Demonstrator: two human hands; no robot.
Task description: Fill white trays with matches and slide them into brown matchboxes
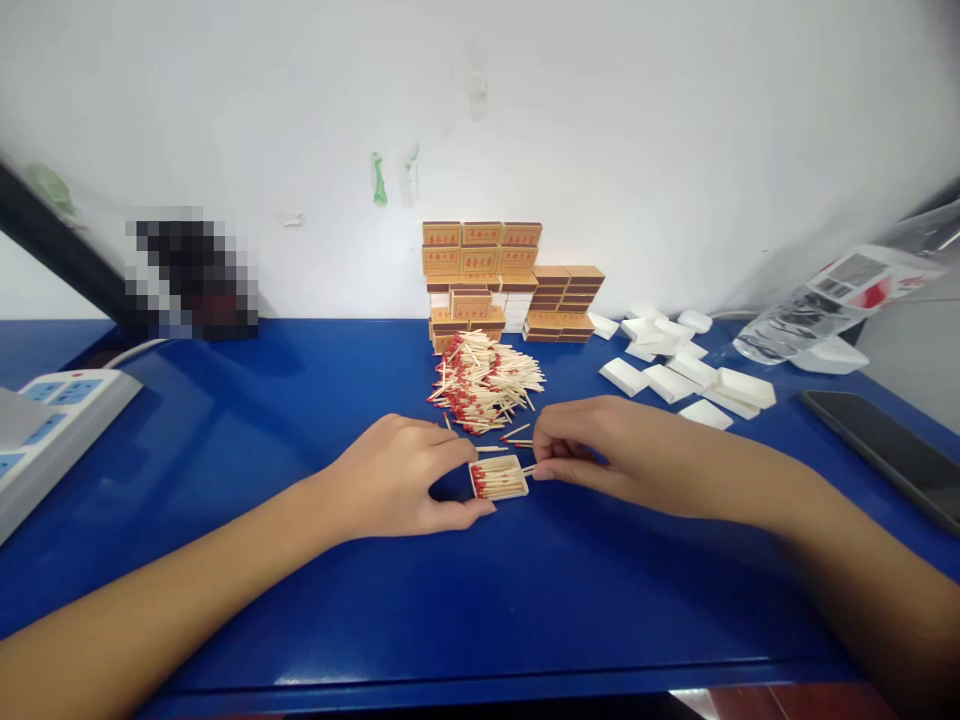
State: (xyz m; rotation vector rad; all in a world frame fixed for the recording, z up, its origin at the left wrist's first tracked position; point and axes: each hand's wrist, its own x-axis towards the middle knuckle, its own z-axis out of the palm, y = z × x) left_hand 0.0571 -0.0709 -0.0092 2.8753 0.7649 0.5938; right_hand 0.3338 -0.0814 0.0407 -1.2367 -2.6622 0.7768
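Note:
A small white matchbox tray (524, 491) lies on the blue table, partly filled with red-tipped matches (495, 480) laid side by side. My left hand (401, 475) grips the tray at its left end, thumb on the near side and fingers on the far side. At the tray's right end, my right hand (592, 445) pinches a match (529, 470), whose front part reaches over the tray. A few loose matches (516, 434) lie just beyond the tray. Behind them is a large heap of matches (487, 380), heads mostly to the left.
Stacked matchboxes (482, 262) stand against the wall behind the heap. Several white trays (667, 350) are scattered at the right, near a tilted plastic bottle (817, 300) and a dark phone (889, 445). A power strip (75, 420) sits at the far left.

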